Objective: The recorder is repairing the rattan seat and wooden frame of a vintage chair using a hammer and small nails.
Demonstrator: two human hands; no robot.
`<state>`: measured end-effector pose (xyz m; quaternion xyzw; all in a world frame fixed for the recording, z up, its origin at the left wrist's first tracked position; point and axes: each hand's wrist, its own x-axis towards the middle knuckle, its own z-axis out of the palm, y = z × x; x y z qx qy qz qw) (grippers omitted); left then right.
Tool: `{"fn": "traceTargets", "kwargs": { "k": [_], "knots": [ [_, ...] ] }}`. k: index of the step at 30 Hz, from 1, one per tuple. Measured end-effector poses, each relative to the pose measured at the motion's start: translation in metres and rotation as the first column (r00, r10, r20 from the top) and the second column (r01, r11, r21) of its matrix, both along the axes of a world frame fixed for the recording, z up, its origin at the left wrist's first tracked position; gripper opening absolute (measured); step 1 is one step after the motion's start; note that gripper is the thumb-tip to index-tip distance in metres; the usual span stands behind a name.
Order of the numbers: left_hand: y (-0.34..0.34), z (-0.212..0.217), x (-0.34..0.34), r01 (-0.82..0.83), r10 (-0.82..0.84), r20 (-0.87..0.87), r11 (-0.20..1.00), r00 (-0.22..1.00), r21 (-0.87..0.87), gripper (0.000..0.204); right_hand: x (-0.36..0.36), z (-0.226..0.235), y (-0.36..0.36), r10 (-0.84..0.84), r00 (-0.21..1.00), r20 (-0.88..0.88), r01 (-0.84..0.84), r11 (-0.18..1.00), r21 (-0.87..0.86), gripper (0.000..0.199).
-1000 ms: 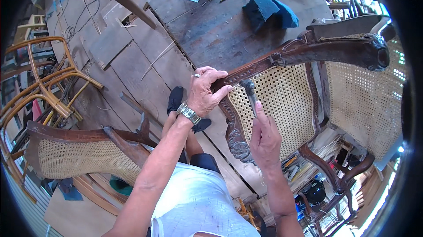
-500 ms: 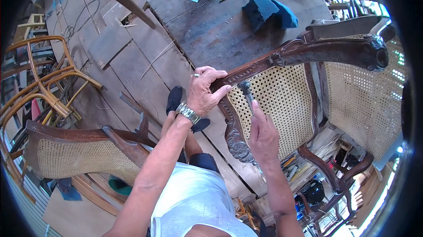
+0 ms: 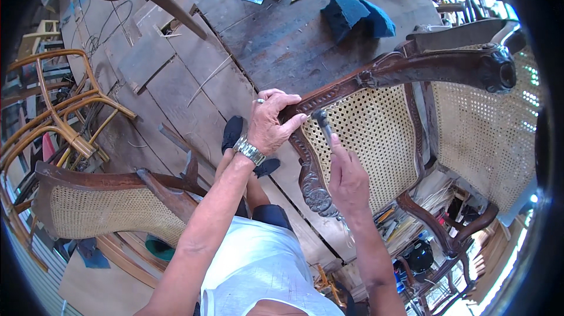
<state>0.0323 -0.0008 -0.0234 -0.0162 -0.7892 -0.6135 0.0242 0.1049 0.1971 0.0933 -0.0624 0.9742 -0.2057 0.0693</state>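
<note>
While the carved wooden chair frame (image 3: pixel 376 75) is lying tipped against the workbench (image 3: pixel 282 40), the left hand (image 3: pixel 270 122) is gripping its corner with fingers curled closed over the carved rail. The right hand (image 3: pixel 348 176) is clasping a small metal-tipped tool (image 3: pixel 323 125), pressing its tip against the cane webbing (image 3: pixel 370 140) just beside the left fingertips. Two blue sponges (image 3: pixel 355 16) are lying on the bench beyond.

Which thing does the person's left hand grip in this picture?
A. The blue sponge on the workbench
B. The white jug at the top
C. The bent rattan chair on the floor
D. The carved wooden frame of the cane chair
D: the left hand closes over the carved wooden frame at its corner beside the cane panel, while the right hand holds a small tool against the cane.
</note>
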Motion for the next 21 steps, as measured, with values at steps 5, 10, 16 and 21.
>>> {"fn": "traceTargets", "kwargs": {
  "k": [5,10,16,21],
  "knots": [
    [-0.004,-0.003,0.000,0.001,-0.001,-0.005,1.000,1.000,0.011,0.038,-0.002,0.018,-0.008,-0.050,0.999,0.001,0.050,0.996,-0.074,0.055],
    [-0.002,-0.002,-0.001,-0.002,0.001,-0.032,1.000,0.999,-0.027,0.038,-0.005,0.020,-0.007,-0.032,0.999,-0.035,0.028,0.995,-0.099,0.056],
    [0.006,0.009,-0.001,-0.016,0.024,0.077,0.994,0.997,-0.105,0.039,0.004,0.017,0.001,-0.075,0.992,-0.105,0.057,0.985,-0.163,0.057],
    [0.023,0.027,-0.002,-0.107,0.156,0.160,0.955,0.975,-0.277,0.038,0.010,0.020,-0.001,-0.164,0.985,-0.058,0.146,0.959,-0.242,0.057]
  ]
}}
